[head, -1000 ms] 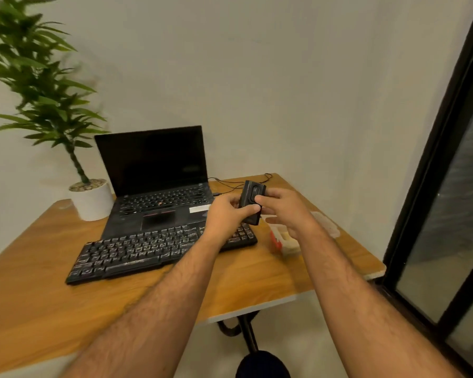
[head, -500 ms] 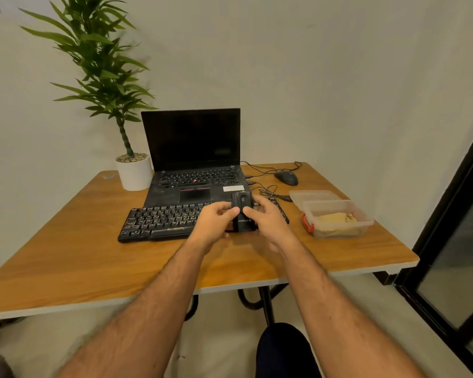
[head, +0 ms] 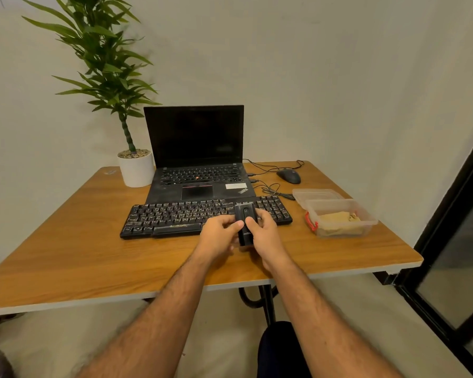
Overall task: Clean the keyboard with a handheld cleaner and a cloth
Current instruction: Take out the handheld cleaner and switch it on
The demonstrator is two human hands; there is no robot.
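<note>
Hands have lowered: left hand (head: pixel 220 232) and right hand (head: pixel 262 236) both pinch the handheld cleaner (head: pixel 245 223), now down over the keyboard (head: pixel 202 215) near its right end, right thumb by its switch, so vacuuming seems imminent. Cloth (head: pixel 339 220) waits in the plastic box (head: pixel 366 223). Cleaner's print is unreadable.

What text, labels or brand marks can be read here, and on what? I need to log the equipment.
Nothing reads clearly.
Handheld cleaner: small pale mark near its lower end, too blurred.
Keyboard: key legends and a mark on the front edge, too small.
Laptop: slanted logo and white sticker on the palm rest, unreadable.
Mouse: faint mark, unreadable.
</note>
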